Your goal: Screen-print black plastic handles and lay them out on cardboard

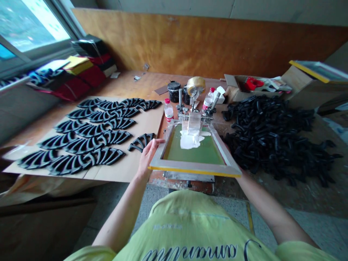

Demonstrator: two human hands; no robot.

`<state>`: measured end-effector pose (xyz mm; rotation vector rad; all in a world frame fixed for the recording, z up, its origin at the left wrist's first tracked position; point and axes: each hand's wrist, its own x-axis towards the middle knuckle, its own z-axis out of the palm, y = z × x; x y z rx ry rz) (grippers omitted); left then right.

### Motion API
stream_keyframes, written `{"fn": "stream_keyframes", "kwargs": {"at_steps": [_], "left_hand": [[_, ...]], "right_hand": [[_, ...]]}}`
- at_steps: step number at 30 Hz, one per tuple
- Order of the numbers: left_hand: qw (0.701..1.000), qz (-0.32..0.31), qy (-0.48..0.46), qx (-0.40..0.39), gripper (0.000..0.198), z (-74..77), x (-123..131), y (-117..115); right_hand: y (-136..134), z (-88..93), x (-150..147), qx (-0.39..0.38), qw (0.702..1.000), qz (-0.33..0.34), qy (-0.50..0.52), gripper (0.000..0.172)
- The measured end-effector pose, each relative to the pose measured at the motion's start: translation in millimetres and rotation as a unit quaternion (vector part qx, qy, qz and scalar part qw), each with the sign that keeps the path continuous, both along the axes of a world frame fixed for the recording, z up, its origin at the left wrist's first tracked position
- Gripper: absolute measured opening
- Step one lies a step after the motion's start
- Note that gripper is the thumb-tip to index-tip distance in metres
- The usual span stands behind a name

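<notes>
A screen printing frame [195, 169] with a pale border, a yellow front edge and green mesh tilts up in front of me. White ink [190, 140] lies on the mesh below a clear squeegee blade [194, 123]. My left hand [149, 154] is closed on the frame's left side, fingertips at its edge. My right hand is at the frame's right side, mostly hidden behind it; only the wrist [243, 177] shows clearly, so its grip cannot be made out. Under the frame, part of a metal base plate [201, 178] is visible. Near my left hand lies a black ribbed curved part [141, 142].
Rows of black ribbed parts [89, 136] cover cardboard on the left. A heap of black parts [272, 134] lies on the right. Behind the frame stand bottles [168, 110], an ink tub [174, 91] and a tape roll [196, 85]. An open carton [233, 90] sits at back right.
</notes>
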<state>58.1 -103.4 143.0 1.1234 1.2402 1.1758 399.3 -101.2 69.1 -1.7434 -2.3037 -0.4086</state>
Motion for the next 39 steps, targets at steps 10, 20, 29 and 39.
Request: {"fn": "stream_keyframes", "kwargs": {"at_steps": [10,20,29,39], "left_hand": [[0.985,-0.064,0.058,-0.147,0.085,-125.8,-9.6,-15.6],[0.981,-0.011,0.08,-0.174,0.057,-121.6,-3.4,-17.9],[0.982,-0.01,0.07,-0.172,0.056,-118.1,-3.1,-20.1],[0.985,-0.043,0.028,-0.163,0.073,-111.1,-6.8,-19.6]], "right_hand": [[57.7,46.0,-64.9,-0.114,0.983,0.032,0.141,0.045],[-3.3,19.7,-88.2,-0.221,0.963,0.151,0.03,0.029],[0.4,26.4,-86.1,-0.209,0.96,0.179,0.056,0.019],[20.4,34.3,-89.5,-0.184,0.964,0.128,0.141,0.029]]}}
